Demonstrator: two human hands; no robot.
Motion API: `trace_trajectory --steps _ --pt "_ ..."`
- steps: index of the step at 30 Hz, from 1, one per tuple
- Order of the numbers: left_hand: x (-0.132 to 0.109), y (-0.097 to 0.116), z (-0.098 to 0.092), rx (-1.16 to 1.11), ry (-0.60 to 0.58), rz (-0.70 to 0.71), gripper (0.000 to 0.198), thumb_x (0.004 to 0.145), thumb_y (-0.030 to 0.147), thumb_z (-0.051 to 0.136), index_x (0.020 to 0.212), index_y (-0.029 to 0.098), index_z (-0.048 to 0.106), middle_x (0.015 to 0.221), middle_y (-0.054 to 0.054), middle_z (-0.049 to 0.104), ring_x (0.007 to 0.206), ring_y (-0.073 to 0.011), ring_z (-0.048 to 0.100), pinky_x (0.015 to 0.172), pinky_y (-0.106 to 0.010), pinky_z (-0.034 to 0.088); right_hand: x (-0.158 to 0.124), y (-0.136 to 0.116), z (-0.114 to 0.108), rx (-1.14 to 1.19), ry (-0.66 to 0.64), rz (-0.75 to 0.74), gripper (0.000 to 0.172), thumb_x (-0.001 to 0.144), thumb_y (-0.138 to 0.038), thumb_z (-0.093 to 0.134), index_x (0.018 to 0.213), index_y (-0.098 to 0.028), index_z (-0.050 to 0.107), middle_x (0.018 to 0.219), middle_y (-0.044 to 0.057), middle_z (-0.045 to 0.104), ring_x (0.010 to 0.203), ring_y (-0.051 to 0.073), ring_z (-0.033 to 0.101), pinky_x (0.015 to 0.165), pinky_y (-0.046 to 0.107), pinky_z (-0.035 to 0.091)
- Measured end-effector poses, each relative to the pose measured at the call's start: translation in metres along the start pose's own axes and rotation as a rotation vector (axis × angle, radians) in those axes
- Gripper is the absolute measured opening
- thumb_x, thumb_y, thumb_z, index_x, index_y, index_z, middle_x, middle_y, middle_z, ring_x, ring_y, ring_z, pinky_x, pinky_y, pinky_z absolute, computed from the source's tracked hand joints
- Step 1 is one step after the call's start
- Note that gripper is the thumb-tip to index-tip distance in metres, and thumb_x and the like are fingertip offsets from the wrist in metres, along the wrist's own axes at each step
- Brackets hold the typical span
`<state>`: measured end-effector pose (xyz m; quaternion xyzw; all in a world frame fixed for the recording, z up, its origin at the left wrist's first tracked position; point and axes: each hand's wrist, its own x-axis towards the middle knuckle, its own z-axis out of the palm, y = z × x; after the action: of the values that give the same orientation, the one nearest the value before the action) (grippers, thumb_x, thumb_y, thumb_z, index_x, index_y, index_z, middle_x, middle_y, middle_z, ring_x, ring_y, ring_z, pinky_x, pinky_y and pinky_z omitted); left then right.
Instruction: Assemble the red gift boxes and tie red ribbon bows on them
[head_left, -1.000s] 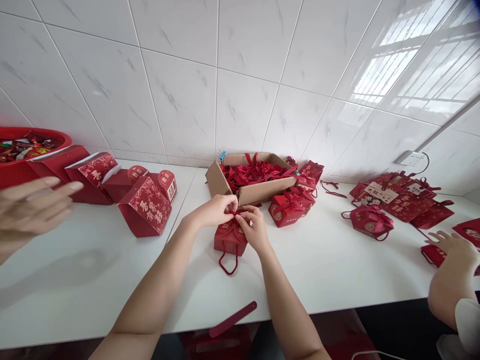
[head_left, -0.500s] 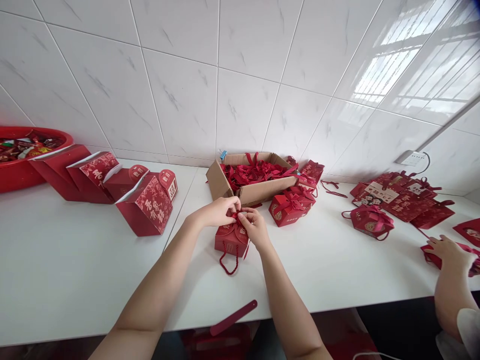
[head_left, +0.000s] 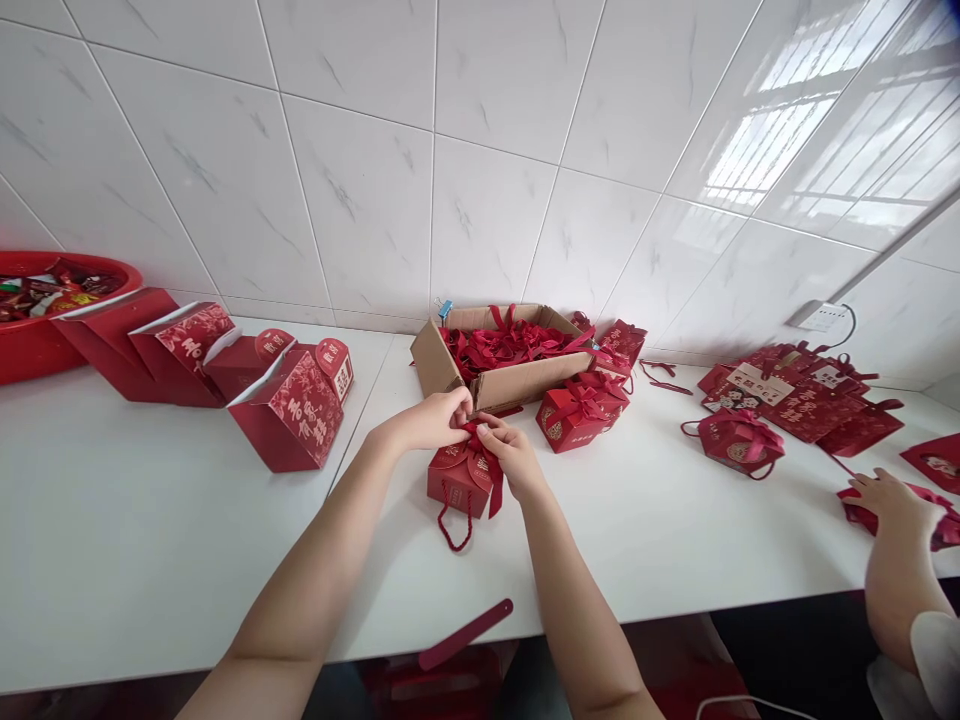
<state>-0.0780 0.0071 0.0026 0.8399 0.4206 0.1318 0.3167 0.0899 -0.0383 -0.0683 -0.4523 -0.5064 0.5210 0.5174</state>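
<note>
One red gift box (head_left: 459, 486) on white bench (head_left: 187, 560); left hand (head_left: 427, 422) and right hand (head_left: 517, 458), both pinching its red ribbon (head_left: 496, 494); cardboard carton (head_left: 534, 382) behind, holding loose bows (head_left: 517, 345).

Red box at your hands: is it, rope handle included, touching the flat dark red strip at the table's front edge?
Apart. The head view shows white tabletop between the red box, rope handle included, and the flat strip.

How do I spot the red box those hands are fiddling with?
On the white table, find the open cardboard box full of red ribbons. Just in front of it sits a small red gift box. Unlike its neighbours, it has the left hand and right hand at the bow ribbon on top.
</note>
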Motion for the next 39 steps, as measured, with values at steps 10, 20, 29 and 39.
trace_trajectory --steps 10,20,29,39 --pt "-0.006 0.003 -0.006 0.11 -0.136 -0.06 0.011 0.072 0.024 0.054 0.077 0.02 0.062 0.079 -0.001 0.066 0.067 -0.0159 0.057 0.055 -0.024 0.038 0.001 0.005 -0.001 0.069 -0.035 0.072 0.035 0.07 -0.054 0.072 0.064 -0.02 0.073 0.11 0.01 0.067 0.127 0.028 0.046 0.101 0.037 0.036" --pt "0.002 -0.005 -0.002 0.09 -0.051 0.034 0.016 0.075 0.026 0.053 0.08 0.019 0.067 0.089 -0.004 0.07 0.076 -0.0181 0.062 0.063 -0.024 0.044 -0.008 0.006 -0.013 -0.007 -0.086 0.039 0.036 0.075 -0.057 0.066 0.073 -0.023 0.076 0.125 0.006 0.06 0.126 0.027 0.048 0.105 0.04 0.036" --pt "-0.001 -0.009 -0.001 0.036 -0.007 0.033 0.009 0.07 0.026 0.052 0.072 0.02 0.058 0.073 0.0 0.064 0.063 -0.0145 0.055 0.055 -0.023 0.04 -0.006 0.015 -0.008 -0.23 -0.025 -0.325 0.02 0.083 -0.032 0.06 0.096 -0.026 0.073 0.121 0.008 0.065 0.119 0.024 0.057 0.101 0.041 0.043" --pt "0.001 -0.001 0.0 -0.098 -0.105 0.075 0.007 0.063 0.022 0.053 0.068 0.017 0.054 0.068 0.001 0.059 0.062 -0.0128 0.049 0.055 -0.023 0.037 -0.009 0.009 -0.009 -0.601 0.096 -0.636 0.024 0.079 -0.016 0.051 0.083 -0.024 0.074 0.087 0.006 0.071 0.076 0.019 0.063 0.074 0.037 0.046"
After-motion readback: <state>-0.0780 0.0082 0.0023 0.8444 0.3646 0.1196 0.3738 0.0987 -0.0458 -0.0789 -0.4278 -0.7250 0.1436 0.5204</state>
